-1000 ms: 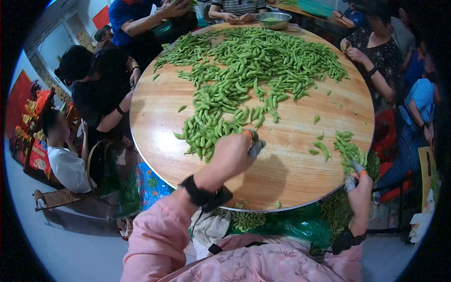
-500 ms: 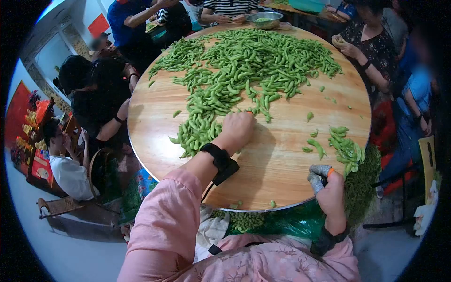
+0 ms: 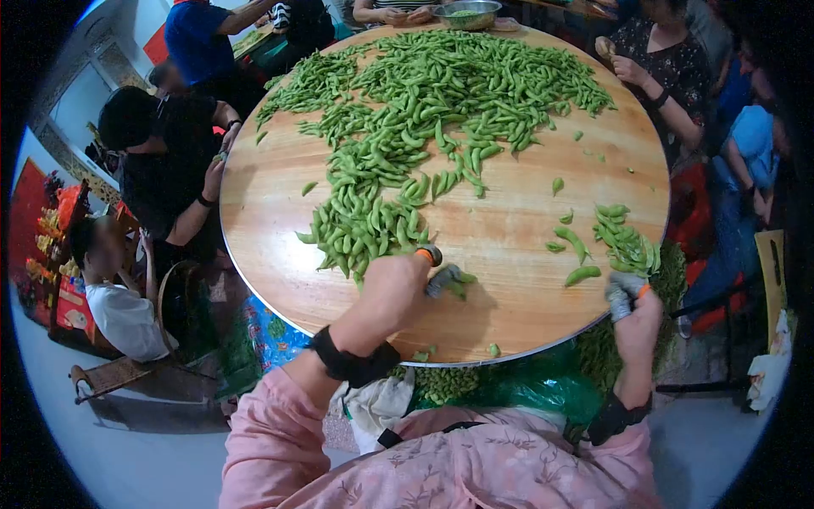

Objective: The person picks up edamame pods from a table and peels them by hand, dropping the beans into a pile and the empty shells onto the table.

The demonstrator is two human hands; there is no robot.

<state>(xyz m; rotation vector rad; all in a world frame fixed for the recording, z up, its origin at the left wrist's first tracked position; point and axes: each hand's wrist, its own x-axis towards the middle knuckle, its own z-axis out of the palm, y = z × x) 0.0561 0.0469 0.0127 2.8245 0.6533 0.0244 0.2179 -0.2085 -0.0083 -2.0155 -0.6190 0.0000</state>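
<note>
My left hand (image 3: pixel 392 293) is over the table beside the near tip of the big heap of green soybean pods (image 3: pixel 458 93). One finger wears an orange band and another a grey wrap, with a soybean pod (image 3: pixel 460 284) at the fingertips. My right hand (image 3: pixel 638 327), also with grey-wrapped fingertips and an orange band, is at the table's right edge. Its fingers are curled together at the lower end of a small pile of pods (image 3: pixel 623 240); whatever they pinch is hidden. A single pod (image 3: pixel 582 276) lies to the left of that hand.
The round wooden table (image 3: pixel 526 229) has people around its far and side edges. A metal bowl (image 3: pixel 468 14) stands at the far edge. Below the near edge are green plastic (image 3: pixel 517 392) and a mass of shelled beans (image 3: pixel 445 383). Stalky green matter (image 3: pixel 670 280) hangs at the right.
My left hand has drawn back from the heap towards me, a pod now showing at its fingertips. My right hand has moved right to the small pile; a pod newly lies left of it.
</note>
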